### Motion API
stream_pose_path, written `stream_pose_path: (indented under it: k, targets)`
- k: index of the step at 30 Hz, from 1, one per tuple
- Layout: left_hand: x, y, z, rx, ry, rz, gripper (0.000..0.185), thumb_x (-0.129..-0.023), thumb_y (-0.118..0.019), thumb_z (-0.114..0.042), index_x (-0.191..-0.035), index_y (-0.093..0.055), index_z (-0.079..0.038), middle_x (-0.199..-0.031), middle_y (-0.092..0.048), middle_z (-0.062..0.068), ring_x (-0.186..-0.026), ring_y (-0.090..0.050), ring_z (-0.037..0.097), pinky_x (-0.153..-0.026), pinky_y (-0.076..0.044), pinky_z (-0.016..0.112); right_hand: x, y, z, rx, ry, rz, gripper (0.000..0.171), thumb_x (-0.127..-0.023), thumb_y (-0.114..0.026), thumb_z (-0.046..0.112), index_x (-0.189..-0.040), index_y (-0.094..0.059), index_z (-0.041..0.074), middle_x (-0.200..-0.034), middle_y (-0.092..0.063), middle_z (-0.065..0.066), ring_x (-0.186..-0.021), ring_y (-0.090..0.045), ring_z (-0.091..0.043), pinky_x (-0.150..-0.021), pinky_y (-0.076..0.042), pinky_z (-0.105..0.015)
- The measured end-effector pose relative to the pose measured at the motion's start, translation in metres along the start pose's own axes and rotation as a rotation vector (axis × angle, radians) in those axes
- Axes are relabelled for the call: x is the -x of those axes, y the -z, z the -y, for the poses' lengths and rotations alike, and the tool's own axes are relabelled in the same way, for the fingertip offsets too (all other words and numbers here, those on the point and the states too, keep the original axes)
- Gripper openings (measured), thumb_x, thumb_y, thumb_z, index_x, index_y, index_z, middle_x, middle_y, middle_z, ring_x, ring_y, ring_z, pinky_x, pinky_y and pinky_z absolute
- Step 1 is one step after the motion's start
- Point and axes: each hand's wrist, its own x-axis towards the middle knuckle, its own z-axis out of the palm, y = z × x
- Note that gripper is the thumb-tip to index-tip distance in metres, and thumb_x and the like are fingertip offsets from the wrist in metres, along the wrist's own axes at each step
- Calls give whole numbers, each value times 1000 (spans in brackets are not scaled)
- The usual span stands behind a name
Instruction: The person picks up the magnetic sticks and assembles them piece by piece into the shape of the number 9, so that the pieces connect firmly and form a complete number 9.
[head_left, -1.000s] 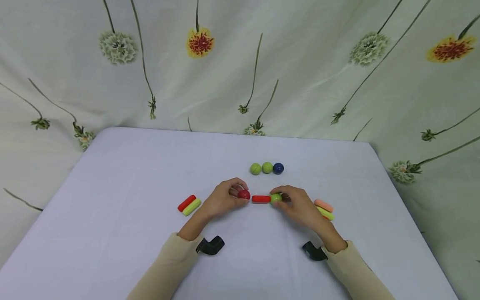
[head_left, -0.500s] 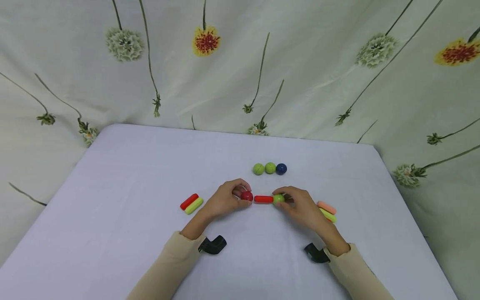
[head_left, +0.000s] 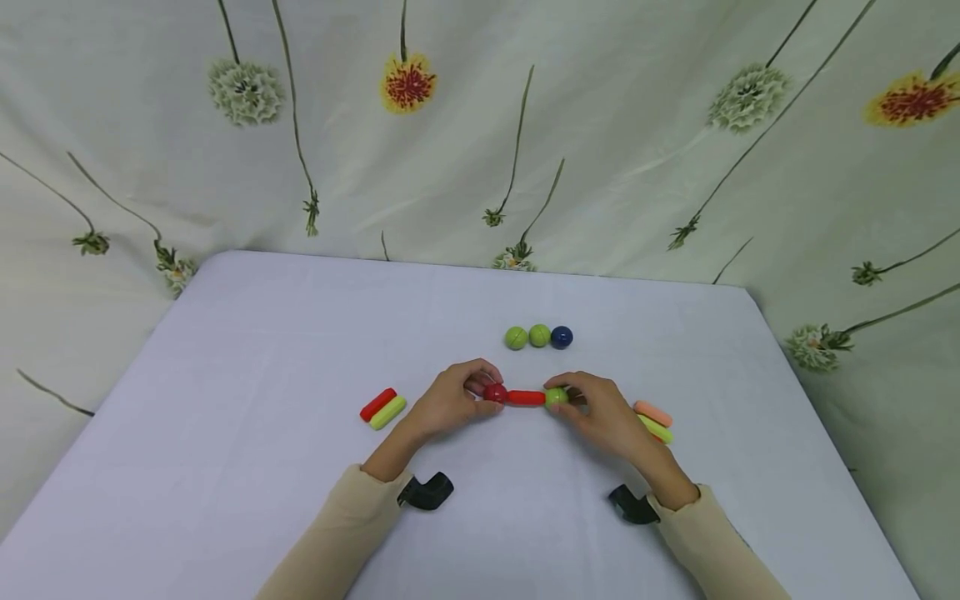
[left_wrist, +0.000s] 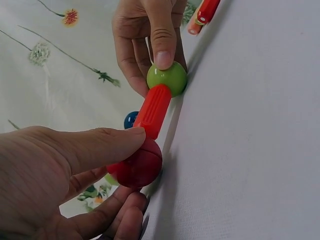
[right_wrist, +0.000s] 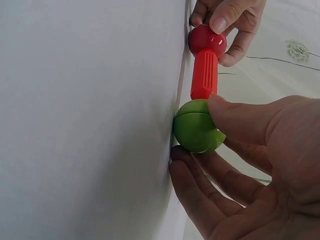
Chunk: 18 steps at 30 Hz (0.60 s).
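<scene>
Well to the left of the left grip (head_left: 450, 404), a red stick (head_left: 377, 403) and a yellow-green stick (head_left: 387, 412) lie side by side on the bench (head_left: 225, 417). The left grip is closed on a red ball (head_left: 494, 392), thumb on top and fingers curled beneath, so the ball sits steady against the bench while it meets the rod's end. Just right of it, the red rod (head_left: 526, 397) runs level between both grips, touching the red ball at one end and the green ball (head_left: 556, 397) at the other. The right grip (head_left: 600, 412) pinches that green ball with its thumb over the top and fingers under, likely to brace the row from its side. Beyond the grips, two green balls (head_left: 527, 337) and a blue ball (head_left: 562, 337) sit in a line; just right of the right grip lie an orange stick (head_left: 652, 412) and a yellow-green one.

A second ago a gap showed between the red ball and the rod; now they touch.
</scene>
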Motion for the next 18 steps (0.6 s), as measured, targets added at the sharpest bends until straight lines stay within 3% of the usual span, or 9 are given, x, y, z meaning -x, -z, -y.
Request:
stream_pose_path:
  k: [18]
  targets:
    - [4, 1, 0, -18, 1, -26, 31, -79, -74, -18, -108, -63, -17, -104, -64, -2, -94, -58, 16, -79, -51, 30, 1, 0, -3, 19, 5, 12, 30, -85, -68, 13, -114, -63, 14, -113, -65, -3, -97, -62, -17, -86, -53, -36]
